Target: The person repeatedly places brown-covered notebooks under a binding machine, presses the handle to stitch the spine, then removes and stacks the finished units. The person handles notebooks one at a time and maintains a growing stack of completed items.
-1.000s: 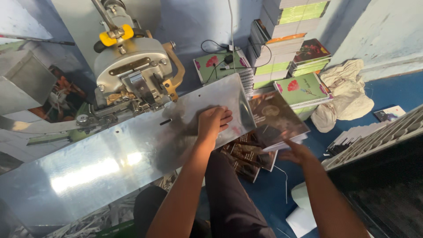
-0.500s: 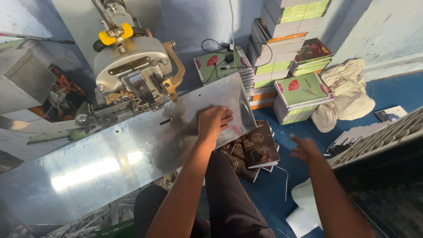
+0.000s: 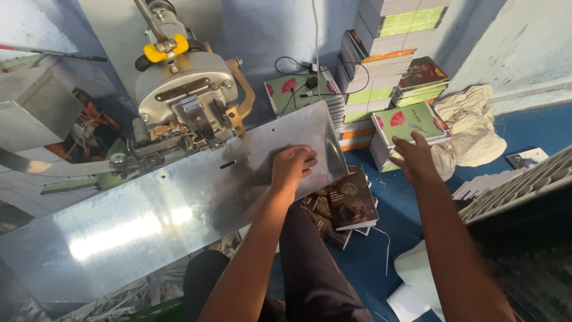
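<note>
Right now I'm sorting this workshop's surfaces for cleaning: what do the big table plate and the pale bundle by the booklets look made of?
The table plate looks like bare polished sheet metal: it glares and mirrors the light. The pale bundle looks like soft cloth, cream and matte, crumpled in loose folds.

1. The left hand rests palm down on the shiny metal surface of the grey machine.
2. The right hand, fingers spread, touches the near edge of a green flowered booklet topping a stack.
3. Between and below the hands, dark-covered booklets lie on the blue floor.
4. Beyond the right hand lies crumpled cloth.
</note>
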`<state>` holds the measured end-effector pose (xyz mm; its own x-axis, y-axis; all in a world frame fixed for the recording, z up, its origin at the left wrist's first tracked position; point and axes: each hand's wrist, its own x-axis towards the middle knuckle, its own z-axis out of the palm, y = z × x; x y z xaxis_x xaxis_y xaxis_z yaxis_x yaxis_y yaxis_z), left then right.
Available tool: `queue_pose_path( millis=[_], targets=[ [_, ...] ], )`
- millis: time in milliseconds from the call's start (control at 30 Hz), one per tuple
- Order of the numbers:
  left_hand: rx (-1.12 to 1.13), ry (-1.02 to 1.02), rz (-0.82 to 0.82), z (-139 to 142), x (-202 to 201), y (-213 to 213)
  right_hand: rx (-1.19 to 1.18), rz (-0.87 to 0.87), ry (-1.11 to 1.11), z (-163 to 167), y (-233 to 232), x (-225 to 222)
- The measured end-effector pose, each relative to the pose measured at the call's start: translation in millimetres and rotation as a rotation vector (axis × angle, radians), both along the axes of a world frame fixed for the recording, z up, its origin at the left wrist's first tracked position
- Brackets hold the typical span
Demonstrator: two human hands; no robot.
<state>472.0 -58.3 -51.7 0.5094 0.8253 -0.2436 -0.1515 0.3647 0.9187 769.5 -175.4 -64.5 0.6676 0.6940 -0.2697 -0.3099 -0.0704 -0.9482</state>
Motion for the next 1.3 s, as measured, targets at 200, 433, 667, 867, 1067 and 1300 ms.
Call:
queue_pose_path(
  millis=[200, 433, 667, 867, 1067, 1300],
  targets=[
    [0.128, 0.054, 0.03, -2.0, 4.7, -11.6, 0.117, 0.142, -0.194, 19.5, 16.7, -10.0],
    [0.476, 0.109, 0.143, 3.3, -4.3, -21.8, 0.136, 0.261, -0.684, 52.3, 32.6, -51.8],
    [0.638, 0.363, 0.272, 25.9, -40.6, -37.8, 0.091, 0.412, -1.216, 72.9, 46.5, -99.3],
    [0.943, 0.432, 0.412, 25.3, -64.0, -39.3, 0.273, 0.482, -1.397, 63.5, 60.6, -137.8],
    [1.016, 0.533, 0.487, 15.9, -86.3, -31.6, 0.237, 0.541, -1.46, 73.8, 62.2, -175.8],
    [0.834, 0.557, 0.473, 24.7, -111.3, -33.4, 0.353, 0.641, -1.405, 90.5, 56.8, -217.9]
  ],
)
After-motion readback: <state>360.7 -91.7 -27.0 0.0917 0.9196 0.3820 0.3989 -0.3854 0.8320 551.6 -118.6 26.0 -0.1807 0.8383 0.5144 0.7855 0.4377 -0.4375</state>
